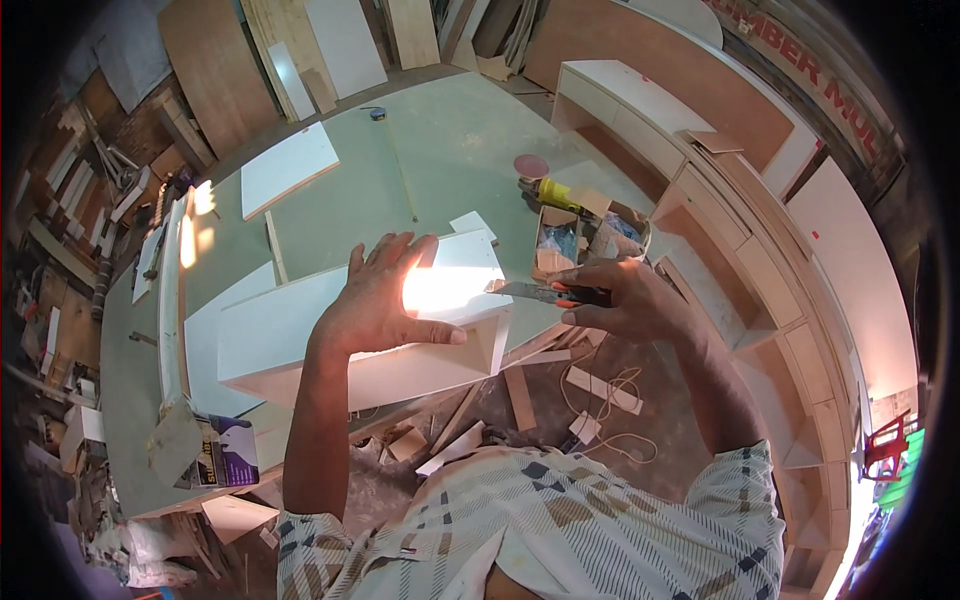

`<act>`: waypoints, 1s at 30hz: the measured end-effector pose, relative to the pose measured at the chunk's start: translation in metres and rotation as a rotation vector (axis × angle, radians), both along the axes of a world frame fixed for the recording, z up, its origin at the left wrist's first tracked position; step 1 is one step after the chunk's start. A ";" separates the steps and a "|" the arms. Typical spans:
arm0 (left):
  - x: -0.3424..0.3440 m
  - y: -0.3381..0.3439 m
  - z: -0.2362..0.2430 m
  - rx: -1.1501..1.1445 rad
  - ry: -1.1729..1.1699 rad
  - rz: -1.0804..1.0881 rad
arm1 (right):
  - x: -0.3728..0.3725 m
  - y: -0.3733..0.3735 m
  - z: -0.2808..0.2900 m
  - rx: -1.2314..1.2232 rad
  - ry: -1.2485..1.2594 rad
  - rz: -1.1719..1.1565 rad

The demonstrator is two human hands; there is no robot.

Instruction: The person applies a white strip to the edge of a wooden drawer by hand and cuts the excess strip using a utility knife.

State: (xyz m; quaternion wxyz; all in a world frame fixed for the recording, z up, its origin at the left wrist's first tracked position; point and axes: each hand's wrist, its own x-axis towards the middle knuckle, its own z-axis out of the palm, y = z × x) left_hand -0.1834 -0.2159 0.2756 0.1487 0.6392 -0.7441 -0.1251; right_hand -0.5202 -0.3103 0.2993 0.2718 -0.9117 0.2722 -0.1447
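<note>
A white board box (275, 325) with an open side rests on the near part of the green worktable. My left hand (375, 300) lies over its top panel, fingers spread and thumb reaching along the near edge. A utility knife (540, 292) with a grey blade end and black-orange handle is gripped in my right hand (632, 300). Its tip points left, at the box's right end, and seems to meet the corner edge; glare makes contact hard to tell. Bright light washes out the panel between my hands.
The green worktable (470, 120) carries a white panel (290, 170), a tape measure (378, 115) with its tape drawn out, a yellow angle grinder (550, 193) and open cardboard boxes (553, 262). A long wooden cabinet (715, 205) stands right. Offcuts and a corded power strip (604, 390) lie below.
</note>
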 end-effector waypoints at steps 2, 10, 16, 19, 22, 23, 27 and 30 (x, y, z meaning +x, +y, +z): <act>0.000 -0.001 0.000 0.010 -0.016 0.014 | 0.002 0.010 0.000 -0.051 -0.050 -0.027; -0.002 -0.001 -0.001 0.004 -0.011 0.023 | 0.018 0.057 0.017 -0.062 0.106 -0.237; -0.004 0.003 -0.005 -0.025 -0.011 0.034 | 0.037 0.082 0.026 -0.101 0.215 -0.317; -0.006 0.003 0.000 0.000 -0.026 0.048 | 0.039 0.085 0.014 -0.134 0.150 -0.358; -0.008 0.003 0.002 0.008 -0.044 0.050 | 0.045 0.091 0.014 -0.136 0.129 -0.385; -0.009 0.003 0.002 0.002 -0.049 0.051 | 0.047 0.092 0.013 -0.140 0.127 -0.394; -0.004 0.002 -0.003 -0.027 -0.051 0.050 | 0.056 0.092 0.009 -0.196 0.126 -0.400; -0.001 0.002 0.003 -0.121 -0.090 0.012 | 0.049 0.086 0.006 -0.227 0.060 -0.406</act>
